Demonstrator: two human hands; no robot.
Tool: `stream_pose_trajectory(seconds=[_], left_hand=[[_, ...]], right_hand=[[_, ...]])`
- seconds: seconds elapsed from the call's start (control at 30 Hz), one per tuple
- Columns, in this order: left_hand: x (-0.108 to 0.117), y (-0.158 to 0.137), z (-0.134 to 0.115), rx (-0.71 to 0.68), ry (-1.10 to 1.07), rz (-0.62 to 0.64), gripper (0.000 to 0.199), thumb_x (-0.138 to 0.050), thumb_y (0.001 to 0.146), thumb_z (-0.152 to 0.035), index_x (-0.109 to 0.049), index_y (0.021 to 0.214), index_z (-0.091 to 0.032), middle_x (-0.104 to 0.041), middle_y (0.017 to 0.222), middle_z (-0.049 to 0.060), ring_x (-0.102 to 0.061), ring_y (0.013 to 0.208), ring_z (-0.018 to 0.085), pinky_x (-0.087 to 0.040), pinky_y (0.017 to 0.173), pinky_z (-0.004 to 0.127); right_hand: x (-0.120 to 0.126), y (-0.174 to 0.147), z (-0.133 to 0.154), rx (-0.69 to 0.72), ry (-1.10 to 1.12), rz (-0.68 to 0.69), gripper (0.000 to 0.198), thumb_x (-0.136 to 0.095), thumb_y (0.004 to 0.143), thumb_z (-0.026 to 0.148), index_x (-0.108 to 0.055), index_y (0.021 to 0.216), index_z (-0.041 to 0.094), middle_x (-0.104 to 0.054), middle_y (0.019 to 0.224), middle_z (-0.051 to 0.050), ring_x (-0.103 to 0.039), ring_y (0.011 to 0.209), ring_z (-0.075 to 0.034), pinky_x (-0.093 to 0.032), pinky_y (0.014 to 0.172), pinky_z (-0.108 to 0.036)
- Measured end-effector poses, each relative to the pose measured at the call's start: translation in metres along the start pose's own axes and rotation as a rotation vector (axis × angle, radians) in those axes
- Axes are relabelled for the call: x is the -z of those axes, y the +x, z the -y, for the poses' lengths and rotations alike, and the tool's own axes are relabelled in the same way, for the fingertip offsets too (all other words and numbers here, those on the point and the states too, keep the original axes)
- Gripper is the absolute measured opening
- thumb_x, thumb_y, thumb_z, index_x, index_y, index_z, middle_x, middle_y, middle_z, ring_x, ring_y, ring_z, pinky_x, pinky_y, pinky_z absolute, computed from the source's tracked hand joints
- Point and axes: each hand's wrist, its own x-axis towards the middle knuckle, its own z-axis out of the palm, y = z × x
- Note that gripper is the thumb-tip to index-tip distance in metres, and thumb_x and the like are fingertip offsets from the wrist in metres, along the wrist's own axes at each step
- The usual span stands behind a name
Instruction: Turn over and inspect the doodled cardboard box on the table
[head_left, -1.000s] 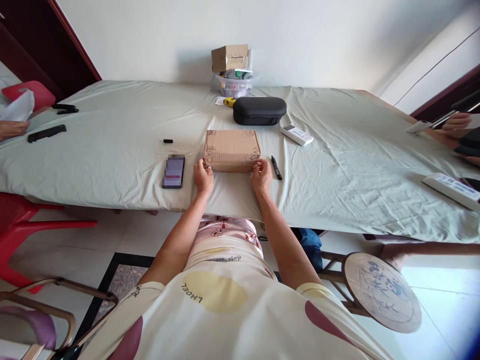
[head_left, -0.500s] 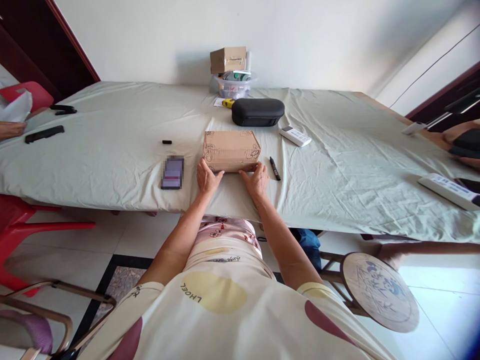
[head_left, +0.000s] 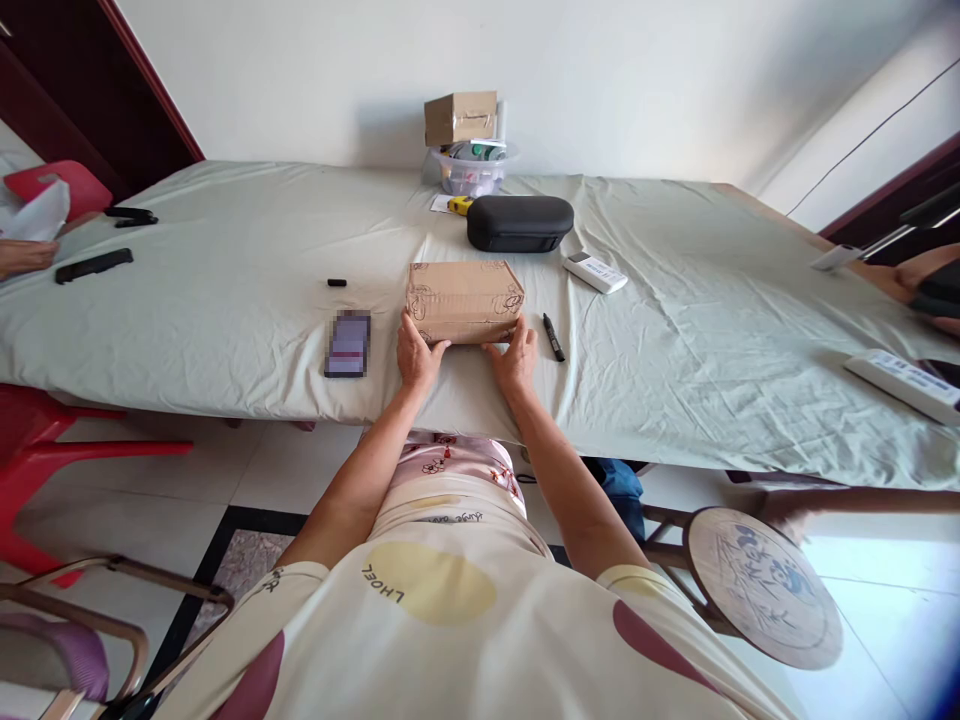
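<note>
In front of me on the cloth-covered table is a closed brown cardboard box (head_left: 465,295) with dark drawings near its corners. My left hand (head_left: 418,357) grips its near left corner, thumb along the front lower edge. Gripping the near right corner is my right hand (head_left: 514,357), its thumb also at the front edge. Just right of that hand lies a black marker (head_left: 553,338). A phone (head_left: 349,344) with a blurred screen lies left of my left hand, and a small black cap (head_left: 337,283) rests beyond it.
Behind the box are a black zip case (head_left: 520,224), a yellow tool (head_left: 460,205), and a plastic tub (head_left: 474,178) under another carton (head_left: 460,118). A white device (head_left: 595,272) lies to the right. Other people's hands show at both sides. A round stool (head_left: 763,588) stands below right.
Both hands stay on the box, which shows only a very slight shift. The whole view has drifted a little; the other things lie as before.
</note>
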Motion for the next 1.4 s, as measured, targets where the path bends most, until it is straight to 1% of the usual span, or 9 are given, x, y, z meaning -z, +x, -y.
stream_pose_trajectory(seconds=[0.13, 0.27, 0.4, 0.5, 0.67, 0.8, 0.97, 1.17, 1.4], left_hand=[[0.001, 0.003, 0.005, 0.026, 0.000, 0.032, 0.076, -0.067, 0.093, -0.010, -0.037, 0.162, -0.004, -0.048, 0.166, 0.032, -0.050, 0.157, 0.039, -0.040, 0.131, 0.054], [0.002, 0.004, 0.007, 0.064, -0.017, 0.016, 0.065, -0.055, 0.094, -0.006, -0.043, 0.158, -0.006, -0.056, 0.161, 0.030, -0.054, 0.154, 0.036, -0.041, 0.131, 0.054], [0.001, 0.003, 0.007, 0.095, -0.056, -0.028, 0.068, -0.058, 0.091, -0.007, -0.044, 0.158, -0.007, -0.055, 0.161, 0.028, -0.048, 0.159, 0.035, -0.038, 0.134, 0.052], [0.001, 0.002, 0.007, 0.042, -0.117, -0.072, 0.080, -0.058, 0.089, -0.007, -0.033, 0.165, -0.012, -0.048, 0.168, 0.024, -0.044, 0.162, 0.032, -0.038, 0.135, 0.049], [0.010, 0.002, 0.002, -0.106, -0.158, -0.116, 0.089, -0.060, 0.092, -0.015, -0.017, 0.170, -0.017, -0.038, 0.175, 0.022, -0.045, 0.160, 0.029, -0.042, 0.131, 0.044], [0.016, 0.005, -0.005, -0.207, -0.125, -0.098, 0.072, -0.061, 0.099, -0.027, -0.034, 0.165, -0.019, -0.043, 0.172, 0.020, -0.040, 0.163, 0.031, -0.037, 0.134, 0.046], [0.014, 0.012, -0.009, -0.182, -0.082, -0.069, 0.045, -0.057, 0.105, -0.033, -0.057, 0.148, -0.023, -0.057, 0.157, 0.018, -0.052, 0.151, 0.030, -0.043, 0.129, 0.047], [0.017, 0.021, -0.009, -0.180, -0.076, -0.083, 0.037, -0.057, 0.100, -0.017, -0.063, 0.135, -0.024, -0.063, 0.142, 0.015, -0.058, 0.140, 0.028, -0.047, 0.124, 0.043], [0.019, 0.026, -0.014, -0.192, -0.030, -0.110, 0.038, -0.057, 0.095, -0.008, -0.065, 0.128, -0.024, -0.065, 0.132, 0.013, -0.062, 0.134, 0.028, -0.050, 0.120, 0.041]], right_hand=[[0.006, 0.004, -0.007, -0.077, -0.018, 0.023, 0.065, -0.058, 0.086, 0.017, -0.055, 0.151, 0.021, -0.067, 0.112, -0.011, -0.063, 0.105, -0.027, -0.052, 0.108, -0.053], [0.006, 0.005, -0.009, -0.107, -0.050, 0.030, 0.055, -0.052, 0.086, 0.017, -0.061, 0.140, 0.021, -0.070, 0.106, -0.011, -0.062, 0.107, -0.029, -0.052, 0.108, -0.054], [0.004, 0.005, -0.009, -0.132, -0.075, 0.062, 0.049, -0.052, 0.083, 0.015, -0.065, 0.130, 0.020, -0.071, 0.102, -0.011, -0.063, 0.106, -0.030, -0.051, 0.108, -0.057], [0.003, 0.004, -0.008, -0.151, -0.098, 0.062, 0.049, -0.052, 0.080, 0.014, -0.065, 0.128, 0.020, -0.071, 0.105, -0.012, -0.064, 0.107, -0.031, -0.051, 0.108, -0.060], [0.005, 0.004, -0.005, -0.051, -0.001, -0.032, 0.069, -0.052, 0.082, 0.017, -0.052, 0.151, 0.018, -0.070, 0.117, -0.014, -0.067, 0.106, -0.029, -0.055, 0.105, -0.054], [0.006, 0.005, -0.001, 0.065, 0.100, -0.078, 0.076, -0.055, 0.085, 0.023, -0.044, 0.159, 0.020, -0.069, 0.124, -0.014, -0.069, 0.102, -0.025, -0.059, 0.101, -0.047], [0.005, 0.005, 0.000, 0.045, 0.133, -0.059, 0.062, -0.061, 0.087, 0.030, -0.056, 0.148, 0.021, -0.070, 0.118, -0.013, -0.069, 0.099, -0.026, -0.060, 0.096, -0.047], [0.001, 0.006, -0.004, 0.031, 0.173, -0.076, 0.047, -0.060, 0.088, 0.029, -0.063, 0.135, 0.025, -0.070, 0.113, -0.010, -0.068, 0.092, -0.022, -0.061, 0.090, -0.042], [0.000, 0.007, -0.003, 0.012, 0.192, -0.066, 0.052, -0.060, 0.084, 0.025, -0.062, 0.136, 0.024, -0.070, 0.115, -0.010, -0.068, 0.094, -0.023, -0.060, 0.093, -0.043]])
